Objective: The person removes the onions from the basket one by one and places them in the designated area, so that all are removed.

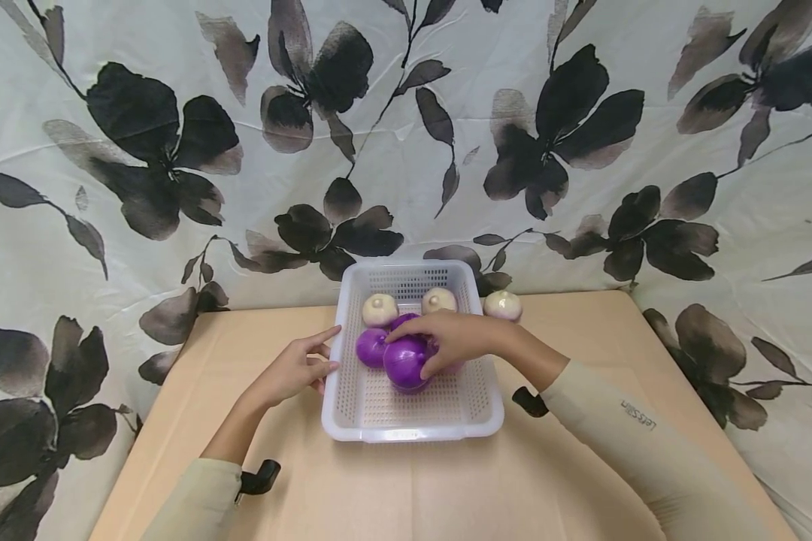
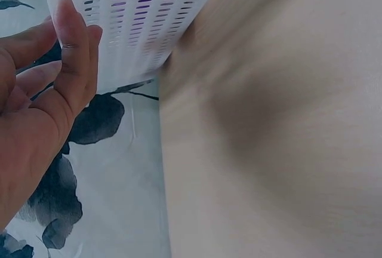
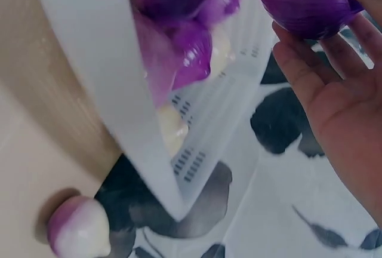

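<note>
A white perforated plastic basket (image 1: 413,434) stands on the table with several onions in it. My right hand (image 1: 459,336) grips a purple onion (image 1: 404,364) over the basket; in the right wrist view this onion (image 3: 303,0) is up between thumb and fingers, apart from the others. Behind it sit more purple onions (image 1: 370,348) and two pale onions, one at the back left (image 1: 380,309) and another at the back right (image 1: 440,300). My left hand (image 1: 294,370) rests its extended fingertips against the basket's left side, holding nothing.
Outside the basket, by its back right corner, lies a white and purple onion (image 1: 503,306). The tan table (image 1: 298,481) ends at its back edge against a floral cloth (image 1: 406,150), which also hangs along both sides.
</note>
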A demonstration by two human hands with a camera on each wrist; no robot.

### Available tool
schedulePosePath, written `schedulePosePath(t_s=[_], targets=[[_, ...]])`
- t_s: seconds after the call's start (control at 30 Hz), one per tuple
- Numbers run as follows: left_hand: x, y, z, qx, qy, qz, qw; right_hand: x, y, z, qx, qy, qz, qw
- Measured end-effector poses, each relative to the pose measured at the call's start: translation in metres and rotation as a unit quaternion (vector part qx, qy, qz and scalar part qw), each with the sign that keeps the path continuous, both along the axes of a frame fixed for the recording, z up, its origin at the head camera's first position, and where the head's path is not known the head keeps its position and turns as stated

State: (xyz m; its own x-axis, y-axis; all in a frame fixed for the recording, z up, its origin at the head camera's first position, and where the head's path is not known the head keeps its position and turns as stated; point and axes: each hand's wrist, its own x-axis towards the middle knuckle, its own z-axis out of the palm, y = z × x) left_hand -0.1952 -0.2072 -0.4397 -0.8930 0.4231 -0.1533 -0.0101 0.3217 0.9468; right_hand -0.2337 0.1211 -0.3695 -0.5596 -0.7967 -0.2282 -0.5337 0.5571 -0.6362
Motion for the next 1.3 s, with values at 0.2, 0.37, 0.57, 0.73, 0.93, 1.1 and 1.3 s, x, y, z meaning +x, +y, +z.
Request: schedulePosePath(t_s=[0.2,0.37,0.57,0.73,0.93,1.1,1.3], targets=[[-0.002,0.000,-0.001,-0.004,-0.006,0.003,1.0000,0.003,0.030,0.009,-0.063,-0.003,-0.049,0.997],[-0.002,-0.001,-0.001,-0.011,-0.009,0.001,0.9999,0.005,0.060,0.010,-0.119,0.009,-0.087,0.989],[-0.002,-0.001,-0.001,-0.011,-0.010,-0.002,0.9999,-0.001,0.099,0.008,-0.160,0.034,-0.140,0.977],[-0.003,-0.002,-0.002,-0.008,-0.010,0.000,0.9999,-0.013,0.128,0.001,-0.142,0.086,-0.192,0.967],[-0.001,-0.005,-0.004,-0.016,-0.011,0.001,0.9998,-0.024,0.161,-0.010,-0.125,0.081,-0.280,0.948],[-0.002,-0.004,-0.005,-0.019,-0.002,-0.001,0.9998,-0.032,0.188,-0.022,-0.134,0.074,-0.330,0.931],[-0.003,-0.003,-0.002,-0.020,-0.002,-0.003,0.9998,-0.041,0.210,-0.043,-0.108,0.084,-0.377,0.916]])
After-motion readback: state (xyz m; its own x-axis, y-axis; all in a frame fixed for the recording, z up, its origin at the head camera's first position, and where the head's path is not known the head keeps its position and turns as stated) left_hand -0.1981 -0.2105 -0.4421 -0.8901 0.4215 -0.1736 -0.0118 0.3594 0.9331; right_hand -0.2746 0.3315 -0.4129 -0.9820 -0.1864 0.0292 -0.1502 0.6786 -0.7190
